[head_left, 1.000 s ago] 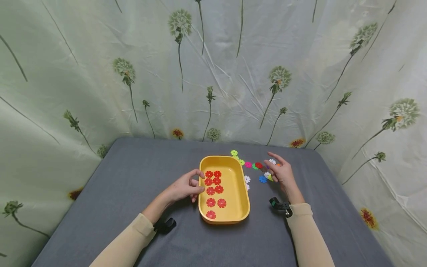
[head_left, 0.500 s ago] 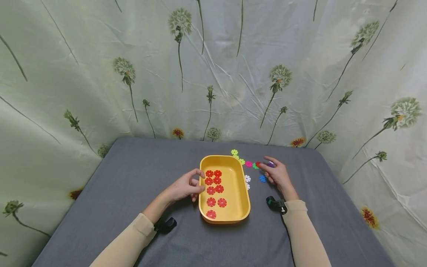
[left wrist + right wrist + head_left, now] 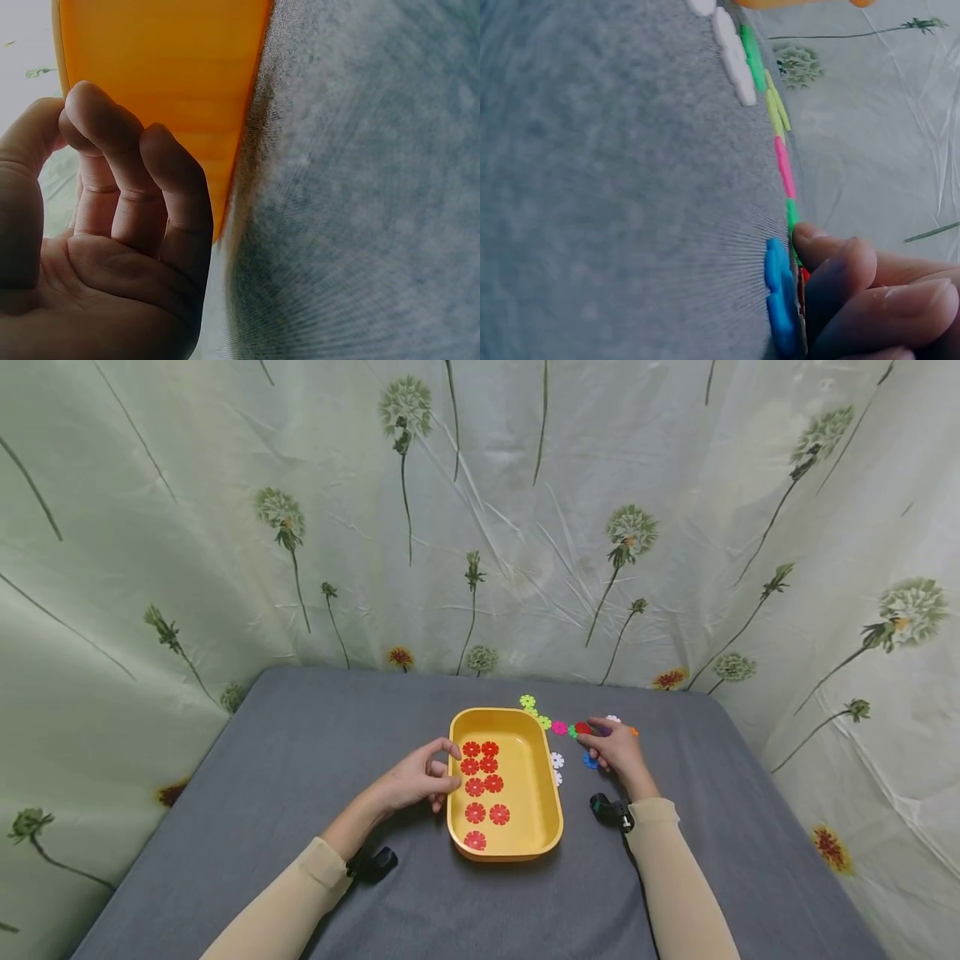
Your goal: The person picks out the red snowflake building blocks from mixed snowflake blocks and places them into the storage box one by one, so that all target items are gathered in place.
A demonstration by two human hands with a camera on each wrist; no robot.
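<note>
Small flower-shaped discs with notched edges are the pieces here. My left hand (image 3: pixel 417 779) holds the left wall of the yellow tray (image 3: pixel 553 827), thumb and index finger at its rim; in the left wrist view the other fingers curl against the tray's outer side (image 3: pixel 165 52). Several red discs (image 3: pixel 475 787) lie along the tray's left half. On the cloth to the right, my right hand (image 3: pixel 621 752) reaches low, thumb and index finger on either side of a red disc (image 3: pixel 582 727). A green disc (image 3: pixel 792 214) touches a fingertip, and blue discs (image 3: pixel 778 300) lie beside the fingers.
Yellow-green discs (image 3: pixel 528 702) and a pink disc (image 3: pixel 559 727) form a line behind the tray's right side. White discs (image 3: pixel 557 761) lie against the tray's right wall. An orange disc (image 3: pixel 634 732) shows past my right hand. A flowered curtain (image 3: pixel 480 527) hangs behind the grey-covered table (image 3: pixel 337 710).
My right hand has moved left and lower, from above the mixed discs to the red disc. The left hand and the tray have kept their places.
</note>
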